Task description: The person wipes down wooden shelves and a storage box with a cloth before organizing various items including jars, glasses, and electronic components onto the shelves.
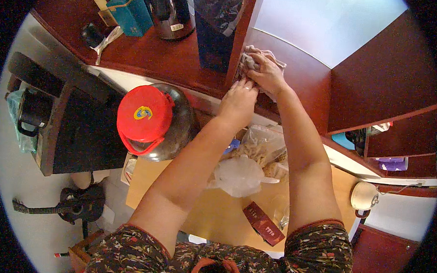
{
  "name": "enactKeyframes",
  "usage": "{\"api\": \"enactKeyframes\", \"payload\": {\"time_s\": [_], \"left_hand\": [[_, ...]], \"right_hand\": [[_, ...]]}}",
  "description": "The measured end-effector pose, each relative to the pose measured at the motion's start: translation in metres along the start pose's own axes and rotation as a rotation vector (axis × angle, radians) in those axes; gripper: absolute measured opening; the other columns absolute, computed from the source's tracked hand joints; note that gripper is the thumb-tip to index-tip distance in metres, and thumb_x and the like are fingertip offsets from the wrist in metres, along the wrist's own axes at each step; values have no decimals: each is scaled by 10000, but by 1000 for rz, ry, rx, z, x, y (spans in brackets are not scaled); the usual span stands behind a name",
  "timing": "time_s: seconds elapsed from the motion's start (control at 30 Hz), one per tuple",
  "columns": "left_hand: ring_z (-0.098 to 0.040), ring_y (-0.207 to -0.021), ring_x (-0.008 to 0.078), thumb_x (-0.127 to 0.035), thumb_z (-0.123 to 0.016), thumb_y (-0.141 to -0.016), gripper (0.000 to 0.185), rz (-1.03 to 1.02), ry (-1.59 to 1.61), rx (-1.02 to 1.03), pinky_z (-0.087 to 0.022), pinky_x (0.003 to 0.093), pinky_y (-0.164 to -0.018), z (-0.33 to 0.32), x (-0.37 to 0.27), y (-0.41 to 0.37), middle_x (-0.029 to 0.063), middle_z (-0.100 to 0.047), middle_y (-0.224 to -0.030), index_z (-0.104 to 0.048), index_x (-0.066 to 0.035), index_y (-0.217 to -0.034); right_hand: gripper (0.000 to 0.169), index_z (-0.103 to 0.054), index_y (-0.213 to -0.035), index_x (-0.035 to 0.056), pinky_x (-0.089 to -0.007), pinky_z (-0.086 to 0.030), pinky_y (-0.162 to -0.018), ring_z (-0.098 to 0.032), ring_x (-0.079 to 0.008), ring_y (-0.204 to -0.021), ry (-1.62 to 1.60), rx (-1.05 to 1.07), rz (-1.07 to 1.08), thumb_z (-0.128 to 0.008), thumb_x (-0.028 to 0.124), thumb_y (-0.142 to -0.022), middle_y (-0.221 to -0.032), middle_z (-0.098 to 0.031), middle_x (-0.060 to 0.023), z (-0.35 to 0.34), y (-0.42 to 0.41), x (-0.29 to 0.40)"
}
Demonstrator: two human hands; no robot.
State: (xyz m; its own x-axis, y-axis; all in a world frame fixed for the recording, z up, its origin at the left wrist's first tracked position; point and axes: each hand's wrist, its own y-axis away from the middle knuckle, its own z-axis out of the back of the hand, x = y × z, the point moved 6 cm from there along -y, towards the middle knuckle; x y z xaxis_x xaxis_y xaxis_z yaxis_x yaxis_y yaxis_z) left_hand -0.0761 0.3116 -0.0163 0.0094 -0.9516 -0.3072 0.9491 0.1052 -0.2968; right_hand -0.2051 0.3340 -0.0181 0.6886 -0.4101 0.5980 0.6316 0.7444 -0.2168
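Observation:
My right hand (267, 73) presses a crumpled, light-coloured cloth (276, 62) against the upright wooden divider (241, 31) of a reddish-brown shelf. Just below it, my left hand (240, 99) reaches to the lower edge of the cloth, fingers stretched out at the divider's foot; its fingertips are partly hidden, so whether they grip the cloth is unclear. Left of my left forearm stands a large dark glass jar (182, 124) with a red lid (144, 113). Beneath my arms, plastic bags (240, 176) and a dark red packet (264, 223) lie on a light wooden table (204, 216).
On the shelf at the upper left are a teal box (130, 12), a dark shiny container (172, 13) and a tall dark box (215, 34). A guitar (80, 205) stands at the lower left. A white round object (363, 196) sits at the table's right edge.

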Motion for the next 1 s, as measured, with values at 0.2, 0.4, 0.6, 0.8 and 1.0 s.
{"api": "enactKeyframes", "payload": {"time_s": [0.2,0.4,0.6,0.8,1.0], "left_hand": [[-540,-1044,341,-98,-534,-827,206,197,232,-230,-429,411,-902,24,5,49,192,-582,-1108,-613,0,-990],[-579,-902,331,-96,-543,-821,140,345,436,-274,-465,402,-773,34,9,60,145,-615,-964,-626,-29,-912],[-584,-855,330,-93,-539,-820,116,352,472,-372,-466,401,-739,51,0,54,132,-622,-905,-622,-28,-870],[-586,-895,337,-54,-535,-811,133,214,440,-426,-463,396,-789,36,-9,30,154,-623,-933,-608,-17,-915],[-407,-1222,322,-52,-488,-824,386,-60,325,-356,-318,398,-1038,7,-18,-32,135,-464,-1303,-503,-67,-1209]], "right_hand": [[401,-630,-1068,141,-324,-446,-903,-562,-241,-1047,-15,-52,132,-727,208,-684,-1104,-616,-57,2,41,35],[375,-622,-1093,125,-310,-469,-839,-590,-231,-956,-56,-5,253,-686,90,-726,-1038,-629,-75,6,63,53],[415,-538,-1149,59,-311,-448,-839,-561,-167,-932,-951,141,-197,-688,114,-766,-1051,-605,-32,11,63,8],[424,-511,-1195,28,-327,-430,-894,-531,-251,-1060,-498,-146,-382,-569,296,-872,-1168,-549,-152,55,58,-50],[583,-364,-1359,101,-427,-291,-1027,-325,-402,-1260,543,-340,-45,-550,322,-852,-1372,-335,-234,49,95,-4]]}}
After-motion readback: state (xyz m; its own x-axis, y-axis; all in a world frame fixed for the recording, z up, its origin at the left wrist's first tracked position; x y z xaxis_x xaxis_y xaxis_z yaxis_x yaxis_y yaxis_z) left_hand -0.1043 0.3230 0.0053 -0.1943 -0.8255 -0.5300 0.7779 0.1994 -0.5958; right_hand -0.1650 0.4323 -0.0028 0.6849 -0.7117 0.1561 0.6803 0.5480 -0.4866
